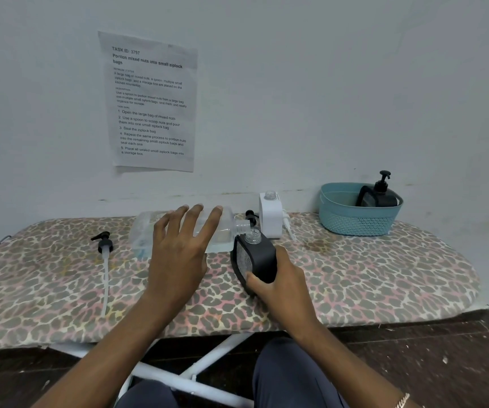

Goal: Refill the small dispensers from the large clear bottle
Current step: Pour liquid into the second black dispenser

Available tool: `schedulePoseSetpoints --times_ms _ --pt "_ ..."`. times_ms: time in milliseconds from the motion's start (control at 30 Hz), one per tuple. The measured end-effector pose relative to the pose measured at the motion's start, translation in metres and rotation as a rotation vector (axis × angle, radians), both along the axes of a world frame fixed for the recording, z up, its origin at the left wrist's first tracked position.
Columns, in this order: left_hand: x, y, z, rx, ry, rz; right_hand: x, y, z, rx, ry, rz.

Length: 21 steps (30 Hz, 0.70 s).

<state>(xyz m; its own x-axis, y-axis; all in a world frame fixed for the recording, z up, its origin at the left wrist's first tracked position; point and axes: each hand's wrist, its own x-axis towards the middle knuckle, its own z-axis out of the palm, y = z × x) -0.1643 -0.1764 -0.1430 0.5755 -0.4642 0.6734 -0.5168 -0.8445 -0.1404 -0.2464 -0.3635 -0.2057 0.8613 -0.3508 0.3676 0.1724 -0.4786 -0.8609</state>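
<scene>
Clear bottle below "TASK ID: 3797" sheet

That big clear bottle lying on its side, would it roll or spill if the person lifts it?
The large clear bottle looks uncapped and seems partly filled, so it would probably feel sloshy and could spill at the neck. Its body looks squarish, so it likely won't roll.

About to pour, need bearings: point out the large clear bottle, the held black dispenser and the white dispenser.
large clear bottle (241,226), head view, its threaded neck.
held black dispenser (263,257), head view, its dark side wall.
white dispenser (271,222), head view, its front face.
</scene>
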Motion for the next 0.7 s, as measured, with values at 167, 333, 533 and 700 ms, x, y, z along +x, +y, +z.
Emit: schedulePoseSetpoints --times_ms 167,333,533,700 --pt "-0.0001 0.0004 0.0005 0.001 -0.002 0.000 0.0001 0.0001 0.0002 0.001 -0.005 -0.001" --pt "0.0008 0.0003 0.0001 -0.002 -0.001 -0.003 -0.0008 0.0009 0.0011 0.002 -0.013 -0.002" --pt "0.0020 0.0005 0.0001 0.004 -0.005 -0.006 -0.0017 0.0012 0.0026 -0.001 -0.011 0.006" --pt "0.0019 0.0004 -0.0003 0.002 -0.003 -0.006 -0.0016 0.0016 0.0029 -0.002 -0.007 0.003"
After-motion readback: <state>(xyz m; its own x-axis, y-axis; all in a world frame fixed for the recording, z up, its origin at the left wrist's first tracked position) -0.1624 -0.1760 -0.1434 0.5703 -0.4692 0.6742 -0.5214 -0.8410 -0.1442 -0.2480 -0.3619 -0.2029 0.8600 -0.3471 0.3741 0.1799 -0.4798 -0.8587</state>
